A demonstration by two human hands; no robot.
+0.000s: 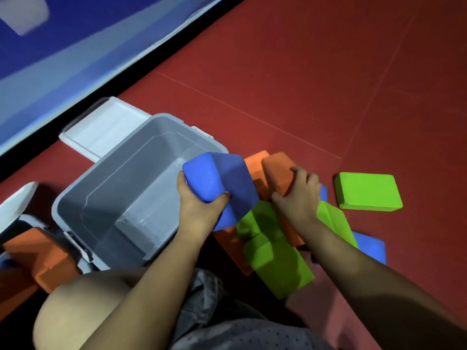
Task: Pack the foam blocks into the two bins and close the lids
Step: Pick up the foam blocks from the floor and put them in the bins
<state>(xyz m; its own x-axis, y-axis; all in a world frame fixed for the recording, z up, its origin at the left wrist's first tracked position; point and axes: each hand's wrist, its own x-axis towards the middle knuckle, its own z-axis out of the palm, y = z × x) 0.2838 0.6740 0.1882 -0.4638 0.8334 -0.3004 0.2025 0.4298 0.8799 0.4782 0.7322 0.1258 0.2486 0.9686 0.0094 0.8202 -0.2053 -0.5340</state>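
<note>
Left hand (199, 205) wrapped round blue block (222, 183), holding it up at right rim of grey bin (75, 198). Bin open, nothing inside, white lid (101, 130) lying on floor at far left of it. Right hand (298, 195) clamped on orange block (278, 173) atop messy pile just right of bin. Green blocks (275, 261) and more orange ones in pile, another blue block (371, 246) poking out at right. Lone green block (367, 190) flat on red floor (303, 72), further right. Second bin (38, 223) at near left edge, orange blocks (38, 256) in it, mostly cut off.

Looks like an indoor play or gym room: red tiled floor mats (316, 79), blue padded wall (63, 46) with black base strip, coloured foam blocks (367, 191) on floor.
</note>
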